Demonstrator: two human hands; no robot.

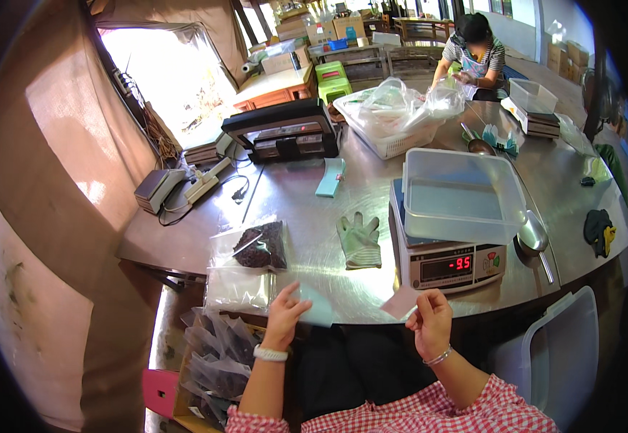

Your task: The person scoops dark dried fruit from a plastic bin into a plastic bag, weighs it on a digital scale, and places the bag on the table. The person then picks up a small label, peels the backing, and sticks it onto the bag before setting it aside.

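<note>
My left hand [284,316], with a white band at the wrist, is closed on a pale blue slip of paper [317,310] at the table's near edge. Between the thumb and fingers of my right hand [432,322] is a small pinkish slip [399,302]. Just beyond my left hand lies a clear plastic bag of dark, crumbly stuff [262,247], with flat clear bags [238,289] beneath its near side. A grey-green work glove [359,242] rests flat between my hands and farther back. Beyond my right hand stands a digital scale [455,268] carrying a clear plastic tub [465,195].
A metal scoop [534,237] lies right of the scale. Farther back are a teal pad of slips [330,177], a black sealing machine [285,133] and a white basket [393,144] of plastic bags. A co-worker [476,54] sits across the table. A box of filled bags [216,353] stands below left.
</note>
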